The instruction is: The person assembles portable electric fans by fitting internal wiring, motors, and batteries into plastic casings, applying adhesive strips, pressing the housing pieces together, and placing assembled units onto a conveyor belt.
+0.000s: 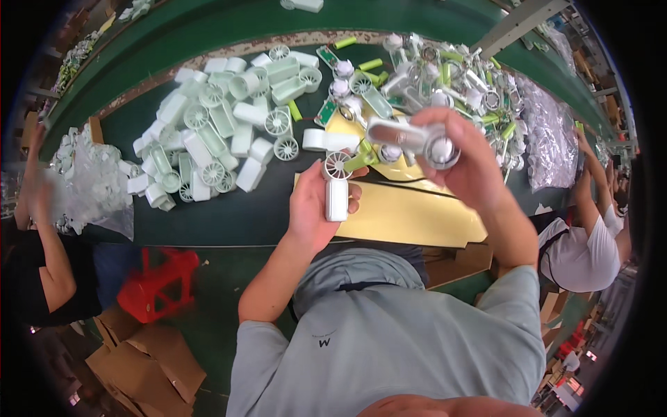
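Note:
My left hand (307,210) is closed round a white handheld-fan shell (337,199), held upright with its round spoked grille at the top. A yellow-green battery cell (359,162) sits right beside that grille; whether it is joined to the shell I cannot tell. Raised to the right, my right hand (472,156) grips a blurred whitish fan half (399,136) by its round end, which has a ring with a pale hub. The handle of this half points left, above the table. Just behind the left hand, another white shell (323,141) lies on its side.
A heap of pale green and white shells (208,132) covers the table's left. Motors, wires, circuit boards and cells (451,80) pile up at the right, near a plastic bag (549,132). A yellow sheet (403,215) lies before me. People work at both sides; a red stool (160,288) stands left.

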`<state>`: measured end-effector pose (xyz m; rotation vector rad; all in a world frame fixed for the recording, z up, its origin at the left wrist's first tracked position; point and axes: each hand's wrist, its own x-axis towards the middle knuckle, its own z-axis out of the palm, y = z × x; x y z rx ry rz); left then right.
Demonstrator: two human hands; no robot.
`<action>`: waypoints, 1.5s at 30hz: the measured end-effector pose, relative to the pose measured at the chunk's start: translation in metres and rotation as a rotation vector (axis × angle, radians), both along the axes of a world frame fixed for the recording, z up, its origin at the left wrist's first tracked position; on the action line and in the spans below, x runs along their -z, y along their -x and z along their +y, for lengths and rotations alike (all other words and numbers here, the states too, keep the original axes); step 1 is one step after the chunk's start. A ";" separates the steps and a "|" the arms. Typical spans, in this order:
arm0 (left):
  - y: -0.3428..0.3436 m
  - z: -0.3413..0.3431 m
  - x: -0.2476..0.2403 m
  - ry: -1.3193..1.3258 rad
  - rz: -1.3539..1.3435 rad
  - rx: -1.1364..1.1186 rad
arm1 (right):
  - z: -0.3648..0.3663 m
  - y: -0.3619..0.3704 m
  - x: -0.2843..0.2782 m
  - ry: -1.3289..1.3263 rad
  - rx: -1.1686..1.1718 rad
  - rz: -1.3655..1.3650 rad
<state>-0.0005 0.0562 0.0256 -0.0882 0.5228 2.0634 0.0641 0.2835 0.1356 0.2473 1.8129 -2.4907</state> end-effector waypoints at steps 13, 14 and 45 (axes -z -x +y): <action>-0.036 -0.002 0.001 0.318 0.257 0.040 | -0.054 -0.053 0.038 -0.003 0.074 0.228; -0.034 -0.002 -0.002 0.200 0.168 0.052 | -0.058 -0.055 0.040 -0.028 0.058 0.301; -0.019 -0.063 -0.005 0.285 0.496 -0.226 | -0.086 -0.077 0.076 -0.628 -0.313 0.323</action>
